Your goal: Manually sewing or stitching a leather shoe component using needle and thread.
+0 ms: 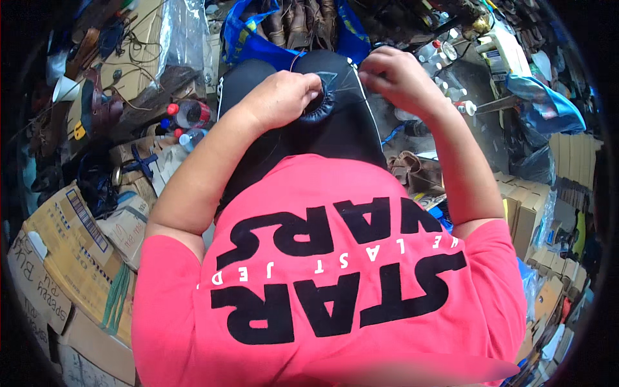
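Note:
On my lap, between my knees, lies a dark, glossy piece [318,113] with a puckered, rounded edge and an opening; it looks like part of a shoe. My left hand [291,95] is closed at its left side, thumb and fingers pinching the edge. To the right and a little higher, my right hand [394,76] is raised over my right knee with its fingers curled together. Fine pale lines, perhaps thread, run from the piece toward it. What the right fingertips hold is too small to make out. Black cloth [258,151] covers my legs.
Beyond my knees stands a blue bag [245,39] filled with brown leather shoes [298,26]. Plastic bottles [191,115] lie left, and more bottles [445,55] right. Cardboard boxes [68,235] crowd the lower left. A blue cloth [548,106] hangs at far right.

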Tool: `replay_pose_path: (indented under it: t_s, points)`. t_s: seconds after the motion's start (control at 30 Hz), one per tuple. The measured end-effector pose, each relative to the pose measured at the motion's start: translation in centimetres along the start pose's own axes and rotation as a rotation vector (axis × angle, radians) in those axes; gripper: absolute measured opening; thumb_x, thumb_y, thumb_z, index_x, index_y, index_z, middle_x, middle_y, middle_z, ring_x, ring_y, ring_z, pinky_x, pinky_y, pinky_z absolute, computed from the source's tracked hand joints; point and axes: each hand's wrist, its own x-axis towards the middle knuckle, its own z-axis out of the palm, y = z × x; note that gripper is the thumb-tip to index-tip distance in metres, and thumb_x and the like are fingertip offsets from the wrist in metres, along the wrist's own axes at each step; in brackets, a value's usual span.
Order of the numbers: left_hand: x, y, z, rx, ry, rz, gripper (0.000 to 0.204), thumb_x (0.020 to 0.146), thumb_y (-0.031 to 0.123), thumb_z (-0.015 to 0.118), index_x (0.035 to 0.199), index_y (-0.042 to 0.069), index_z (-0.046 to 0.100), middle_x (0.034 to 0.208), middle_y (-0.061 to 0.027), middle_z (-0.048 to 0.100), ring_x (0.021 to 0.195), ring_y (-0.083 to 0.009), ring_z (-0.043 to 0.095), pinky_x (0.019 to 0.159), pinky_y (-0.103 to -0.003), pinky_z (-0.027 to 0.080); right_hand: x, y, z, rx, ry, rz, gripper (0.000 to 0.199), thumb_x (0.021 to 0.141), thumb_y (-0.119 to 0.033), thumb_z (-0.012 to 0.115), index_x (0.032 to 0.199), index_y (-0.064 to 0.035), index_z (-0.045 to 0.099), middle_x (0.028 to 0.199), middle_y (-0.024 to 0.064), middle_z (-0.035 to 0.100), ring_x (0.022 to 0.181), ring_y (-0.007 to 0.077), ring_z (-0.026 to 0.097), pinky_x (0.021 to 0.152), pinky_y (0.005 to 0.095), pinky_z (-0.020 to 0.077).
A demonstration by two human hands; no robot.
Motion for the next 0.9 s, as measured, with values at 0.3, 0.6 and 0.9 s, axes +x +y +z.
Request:
replay_pose_path:
  t_s: [0.3, 0.6, 0.9]
  points:
    - [-2.0, -0.5, -1.9, 0.19, 0.034, 0.126, 0.006, 0.079, 0.01, 0.058, 0.085, 0.01, 0.056, 0.077, -0.0062, 0.062, 0.089, -0.0254, 0.057, 0.08, -0.038, 0.041, 1.1, -1.5, 2.7, -0.221, -0.196, -0.244, 0.007, 0.079, -0.011, 0.059, 0.084, -0.0106, 0.054, 0.071, 0.0067, 0.059, 0.077, 0.0267, 0.06, 0.075, 0.0381, 0.042]
    - [-4.9, 0.1, -5.0, 0.41, 0.324, 0.153, 0.007, 0.076, 0.009, 0.063, 0.081, 0.012, 0.06, 0.085, -0.0016, 0.059, 0.094, -0.0223, 0.054, 0.087, -0.038, 0.034, -2.5, 3.0, -0.5, 0.891, 0.123, 0.425, 0.014, 0.085, -0.016, 0.066, 0.087, -0.0025, 0.065, 0.077, -0.0008, 0.06, 0.075, 0.0086, 0.055, 0.071, 0.0236, 0.0444]
    - [-4.7, 0.3, -3.0, 0.37, 0.217, 0.099, 0.006, 0.079, 0.01, 0.058, 0.084, 0.012, 0.057, 0.076, -0.0042, 0.057, 0.08, -0.0229, 0.056, 0.077, -0.037, 0.036, 4.5, -4.2, 2.7, 0.477, 0.055, 0.255, 0.028, 0.087, -0.028, 0.056, 0.096, -0.0025, 0.06, 0.077, 0.0059, 0.057, 0.065, 0.0162, 0.053, 0.061, 0.0321, 0.0436]
